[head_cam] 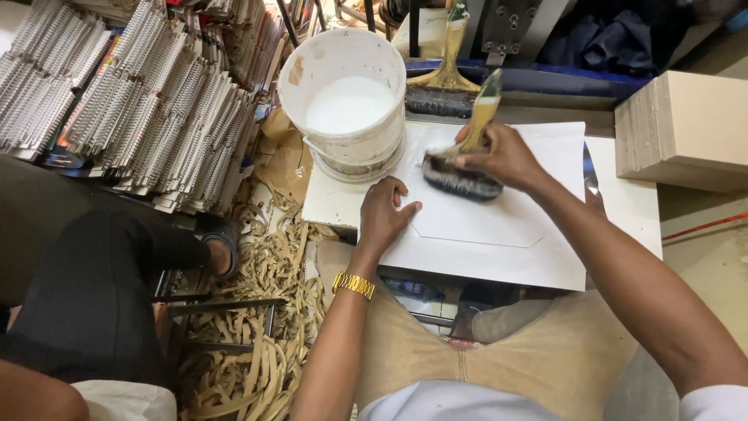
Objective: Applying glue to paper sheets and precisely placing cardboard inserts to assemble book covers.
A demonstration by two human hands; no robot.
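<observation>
The white sheet (pixel 499 234) covers most of the bench (pixel 631 210), its near edge overhanging the front edge. The white glue bucket (pixel 347 101) stands at the far-left corner, touching the sheet. The right hand (pixel 502 156) is closed around the wide brush (pixel 463 168), bristles on the sheet's far-centre. The left hand (pixel 383 214) presses flat, fingers spread, at the left edge. Open sheet remains towards the right edge.
</observation>
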